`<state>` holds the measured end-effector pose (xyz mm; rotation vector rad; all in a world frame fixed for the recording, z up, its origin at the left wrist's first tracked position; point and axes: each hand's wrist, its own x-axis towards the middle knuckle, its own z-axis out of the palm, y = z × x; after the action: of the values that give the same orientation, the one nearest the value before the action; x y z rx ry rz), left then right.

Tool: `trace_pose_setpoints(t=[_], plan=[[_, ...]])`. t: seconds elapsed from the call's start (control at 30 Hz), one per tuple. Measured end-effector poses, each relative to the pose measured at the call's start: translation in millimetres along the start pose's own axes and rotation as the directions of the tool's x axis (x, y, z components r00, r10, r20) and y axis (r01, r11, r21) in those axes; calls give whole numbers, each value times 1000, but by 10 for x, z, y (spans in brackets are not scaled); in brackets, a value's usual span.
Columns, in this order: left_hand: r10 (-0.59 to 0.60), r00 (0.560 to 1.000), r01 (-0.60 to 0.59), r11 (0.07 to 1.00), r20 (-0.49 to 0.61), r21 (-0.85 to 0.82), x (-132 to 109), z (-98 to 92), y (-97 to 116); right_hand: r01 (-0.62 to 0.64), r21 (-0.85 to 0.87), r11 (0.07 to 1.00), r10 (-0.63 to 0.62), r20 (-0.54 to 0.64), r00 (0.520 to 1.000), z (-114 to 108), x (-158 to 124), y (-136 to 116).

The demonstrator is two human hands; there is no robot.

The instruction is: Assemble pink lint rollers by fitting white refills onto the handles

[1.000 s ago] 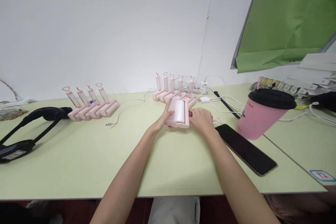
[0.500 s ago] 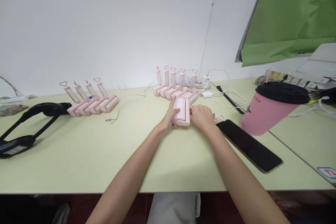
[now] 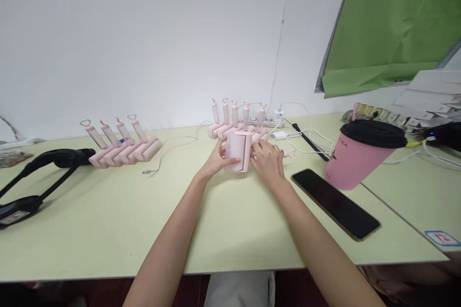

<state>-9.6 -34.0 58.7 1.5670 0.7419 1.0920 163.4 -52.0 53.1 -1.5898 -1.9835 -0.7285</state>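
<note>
Between my hands is a pink device with a wide rounded head (image 3: 236,151) and a slim handle ending in a heart-shaped loop (image 3: 290,154); its exact kind I cannot make out. My left hand (image 3: 216,160) wraps the head from the left, thumb across its front. My right hand (image 3: 268,158) closes round the handle, hiding most of it. A dark red line runs down the seam of the head. Right behind stands a row of several similar pink devices (image 3: 216,129), clear handles up. Another such row (image 3: 124,152) stands at the left.
A black phone (image 3: 336,204) lies right of my right forearm, beside a pink lidded cup (image 3: 355,163). White cables and a charger (image 3: 279,115) are at the back. A loose cable plug (image 3: 147,172) and a black strapped frame (image 3: 39,192) lie left on the table (image 3: 108,230).
Both hands have moved slightly left with the pink device, and its head is now turned more upright. My view has shifted a little. Both hands keep their hold.
</note>
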Motion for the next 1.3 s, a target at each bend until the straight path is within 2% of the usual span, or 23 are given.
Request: trace_pose_setpoints(t=[0.17,0.27,0.43,0.5,0.6,0.67,0.83,1.1,1.3], plan=[[59,987,-52,997,-149,50,55,102,-190,-82,31,996,76,166,983,55,-23,37],[28,970,-13,998,-242,63,80,191,-303,-120,20,993,110,279,954,83,-38,47],[30,977,-50,994,-211,-94,115,290,-327,-146,-25,989,147,312,939,34,-6,66],[-22,974,3,997,-226,-82,125,300,-333,-142,-38,989,147,339,929,14,11,73],[-144,953,143,989,-266,-21,127,295,-352,-131,-37,991,134,414,900,10,24,82],[-184,950,184,983,-253,-25,120,283,-332,-136,-31,990,136,435,890,14,31,89],[-263,957,253,963,-121,-89,97,262,-178,-161,-1,987,142,469,871,31,54,128],[-399,906,362,903,-139,-232,118,334,-172,-216,99,971,130,538,833,103,55,227],[-454,889,431,870,-50,-237,74,333,-63,-212,152,965,83,593,801,75,67,274]])
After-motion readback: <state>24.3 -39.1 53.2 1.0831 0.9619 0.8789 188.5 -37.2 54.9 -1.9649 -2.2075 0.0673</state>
